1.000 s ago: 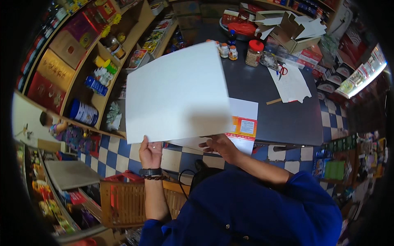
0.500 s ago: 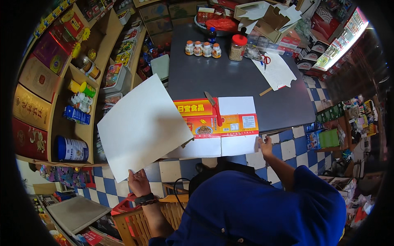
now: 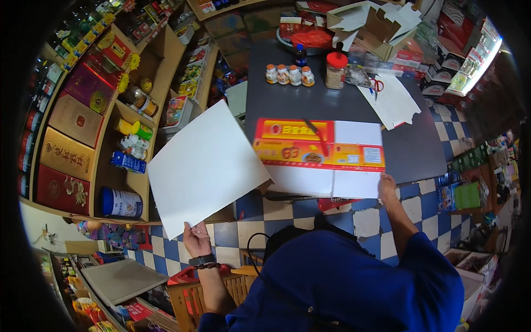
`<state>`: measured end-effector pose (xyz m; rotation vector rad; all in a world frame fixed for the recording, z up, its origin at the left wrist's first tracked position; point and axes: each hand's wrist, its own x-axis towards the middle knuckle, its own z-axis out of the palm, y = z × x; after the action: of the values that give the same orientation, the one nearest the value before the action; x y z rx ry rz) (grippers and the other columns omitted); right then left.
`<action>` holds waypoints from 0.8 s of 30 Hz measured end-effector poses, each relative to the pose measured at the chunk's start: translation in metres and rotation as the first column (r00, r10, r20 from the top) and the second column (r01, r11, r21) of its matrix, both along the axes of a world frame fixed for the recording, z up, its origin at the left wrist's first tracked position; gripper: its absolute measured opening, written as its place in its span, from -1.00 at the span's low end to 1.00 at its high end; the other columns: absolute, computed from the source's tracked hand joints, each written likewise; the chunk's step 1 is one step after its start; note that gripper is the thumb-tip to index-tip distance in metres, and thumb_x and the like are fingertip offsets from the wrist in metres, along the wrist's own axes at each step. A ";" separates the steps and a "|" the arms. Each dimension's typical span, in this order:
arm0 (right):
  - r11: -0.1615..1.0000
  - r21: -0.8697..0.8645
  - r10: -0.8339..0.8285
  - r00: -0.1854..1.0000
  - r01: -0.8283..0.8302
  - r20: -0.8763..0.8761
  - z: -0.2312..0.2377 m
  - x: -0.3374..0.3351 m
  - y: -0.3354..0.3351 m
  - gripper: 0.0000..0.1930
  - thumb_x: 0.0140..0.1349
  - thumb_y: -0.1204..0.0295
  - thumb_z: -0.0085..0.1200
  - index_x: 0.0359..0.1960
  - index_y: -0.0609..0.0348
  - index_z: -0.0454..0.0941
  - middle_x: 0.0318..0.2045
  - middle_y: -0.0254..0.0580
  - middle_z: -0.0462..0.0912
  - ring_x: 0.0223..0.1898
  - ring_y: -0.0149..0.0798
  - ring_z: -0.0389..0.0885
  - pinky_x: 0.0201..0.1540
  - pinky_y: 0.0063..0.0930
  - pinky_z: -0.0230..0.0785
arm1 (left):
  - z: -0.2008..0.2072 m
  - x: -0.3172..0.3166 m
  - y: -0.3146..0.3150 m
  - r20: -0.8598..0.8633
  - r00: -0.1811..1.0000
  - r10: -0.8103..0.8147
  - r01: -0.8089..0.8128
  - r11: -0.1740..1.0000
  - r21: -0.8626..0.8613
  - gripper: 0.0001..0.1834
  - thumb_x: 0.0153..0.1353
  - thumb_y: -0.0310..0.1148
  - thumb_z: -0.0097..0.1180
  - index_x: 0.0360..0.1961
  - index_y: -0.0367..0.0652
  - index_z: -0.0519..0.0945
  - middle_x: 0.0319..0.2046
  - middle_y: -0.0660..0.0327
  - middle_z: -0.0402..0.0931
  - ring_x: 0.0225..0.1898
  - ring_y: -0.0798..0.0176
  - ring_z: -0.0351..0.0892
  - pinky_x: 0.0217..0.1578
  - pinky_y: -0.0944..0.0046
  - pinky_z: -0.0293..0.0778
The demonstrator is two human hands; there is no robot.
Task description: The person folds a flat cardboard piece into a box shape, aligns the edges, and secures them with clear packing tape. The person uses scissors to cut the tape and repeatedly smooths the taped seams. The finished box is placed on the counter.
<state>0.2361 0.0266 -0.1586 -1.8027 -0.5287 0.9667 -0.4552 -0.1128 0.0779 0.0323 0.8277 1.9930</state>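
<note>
Supporting one white sheet [image 3: 204,166] by its lower corner, pinched between thumb and fingers: left hand [image 3: 197,239]. Sheet raised on a slant, left of the dark table [image 3: 416,157]. Right hand [image 3: 388,185]: placed at the near right corner of a flattened carton [image 3: 310,157] on that table; whether the corner is clamped or merely touched cannot be told.

Risks, as judged: with support given at one corner only, the sheet could be bent or let slip toward the tiled floor [image 3: 228,234]. Its right corner is seen close against the carton's left end; by a swing, the carton could be nudged. Knife [image 3: 324,147], red-handled, blurred, laid loose on the carton: could be sent sliding if the carton were pulled or tipped.

Appearance: sheet, plain white, four-cornered, unprinted on the visible face, brownish at the right corner's edge. Carton, printed in red and yellow bands, with blank white panels along the near side and at the far right.
</note>
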 end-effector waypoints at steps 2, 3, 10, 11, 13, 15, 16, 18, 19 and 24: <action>0.995 0.044 -0.090 0.994 0.087 0.063 -0.012 0.033 0.013 -0.78 0.45 0.28 0.14 -0.26 0.18 0.55 -0.37 -0.37 0.58 -0.31 -0.41 0.47 -0.16 -0.45 0.41 | 0.007 0.012 0.008 -0.032 0.999 -0.007 0.007 1.000 -0.007 -0.68 0.44 -0.37 0.09 0.11 -0.34 0.46 0.16 -0.05 0.54 0.22 0.04 0.54 0.31 -0.01 0.46; 0.989 0.133 -0.079 0.990 0.063 0.115 -0.013 0.048 0.014 -0.79 0.43 0.29 0.15 -0.20 0.20 0.57 -0.32 -0.29 0.60 -0.28 -0.36 0.51 -0.14 -0.42 0.43 | 0.011 0.016 0.011 -0.020 1.000 -0.001 0.001 1.000 -0.019 -0.68 0.44 -0.38 0.09 0.11 -0.34 0.46 0.16 -0.05 0.54 0.21 0.03 0.54 0.31 -0.01 0.46; 0.994 0.098 -0.067 0.429 -0.050 0.901 0.048 0.037 0.009 -0.70 0.34 0.43 0.16 0.06 0.25 0.55 0.02 0.02 0.59 0.07 -0.06 0.53 0.13 -0.20 0.37 | 0.046 0.026 0.027 -0.114 0.993 0.026 -0.028 1.000 -0.011 -0.71 0.47 -0.34 0.07 0.08 -0.29 0.46 0.03 0.01 0.59 0.12 0.06 0.60 0.25 -0.02 0.52; 0.987 0.112 -0.055 0.423 -0.113 0.905 0.063 0.021 0.008 -0.67 0.34 0.43 0.14 0.11 0.21 0.52 0.06 -0.04 0.58 0.13 -0.04 0.48 0.18 -0.20 0.32 | 0.053 0.025 0.029 -0.156 0.988 0.020 -0.021 1.000 -0.005 -0.72 0.47 -0.33 0.07 0.07 -0.28 0.46 0.02 0.03 0.60 0.10 0.08 0.61 0.23 -0.03 0.54; 0.932 0.244 -0.014 0.649 -0.266 0.760 0.088 -0.025 0.013 -0.66 0.36 0.40 0.12 0.14 0.18 0.50 0.08 -0.08 0.57 0.12 -0.08 0.49 0.16 -0.24 0.33 | 0.064 0.023 0.038 -0.199 0.980 0.003 0.003 1.000 0.028 -0.74 0.47 -0.32 0.08 0.05 -0.24 0.45 -0.03 0.07 0.62 0.01 0.11 0.67 0.09 -0.03 0.65; 0.883 0.296 0.172 0.837 -0.365 0.519 0.117 -0.078 0.018 -0.66 0.40 0.37 0.09 0.17 0.14 0.50 0.09 -0.11 0.56 0.12 -0.14 0.49 0.16 -0.27 0.33 | 0.070 0.022 0.047 -0.230 0.973 0.003 0.001 1.000 0.016 -0.73 0.46 -0.32 0.09 0.07 -0.21 0.44 -0.03 0.06 0.62 0.00 0.08 0.68 0.01 -0.01 0.68; 0.899 0.217 0.307 0.901 -0.380 0.305 0.132 -0.111 0.017 -0.67 0.43 0.35 0.07 0.18 0.11 0.50 0.09 -0.12 0.56 0.13 -0.17 0.48 0.16 -0.28 0.33 | 0.072 0.021 0.053 -0.262 0.965 -0.012 0.025 0.999 0.044 -0.72 0.46 -0.32 0.09 0.08 -0.20 0.43 -0.03 0.06 0.62 -0.01 0.07 0.69 -0.03 0.00 0.70; 0.759 0.343 0.577 0.816 -0.554 0.043 0.166 -0.178 0.020 -0.57 0.47 0.27 0.05 0.31 0.09 0.40 0.23 -0.11 0.47 0.26 -0.22 0.41 0.26 -0.29 0.28 | 0.072 0.017 0.067 -0.225 0.973 -0.041 0.042 0.999 -0.003 -0.70 0.46 -0.30 0.08 0.13 -0.15 0.41 -0.01 0.04 0.61 0.00 0.02 0.69 -0.06 -0.04 0.70; 0.669 0.428 0.673 0.740 -0.608 -0.002 0.184 -0.212 0.020 -0.42 0.45 0.13 0.06 0.40 0.08 0.28 0.32 -0.11 0.37 0.32 -0.21 0.36 0.29 -0.28 0.28 | 0.071 0.013 0.075 -0.223 0.971 -0.081 0.084 0.996 0.003 -0.70 0.46 -0.30 0.07 0.13 -0.14 0.41 0.00 0.04 0.61 0.00 0.01 0.69 -0.05 -0.05 0.70; 0.559 0.560 0.807 0.556 -0.612 -0.198 0.252 -0.359 0.020 -0.01 0.27 -0.13 0.21 0.56 0.03 -0.05 0.41 -0.17 0.27 0.36 -0.18 0.33 0.39 -0.12 0.19 | 0.055 -0.012 0.109 -0.214 0.922 -0.324 0.339 0.940 0.037 -0.72 0.49 -0.35 -0.03 0.16 -0.12 0.44 0.03 0.05 0.60 -0.02 0.01 0.69 -0.04 -0.02 0.69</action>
<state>-0.1230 0.0465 0.0936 -0.8531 -1.1592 1.6252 -0.4670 -0.0041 0.1332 0.4030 0.8178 1.7138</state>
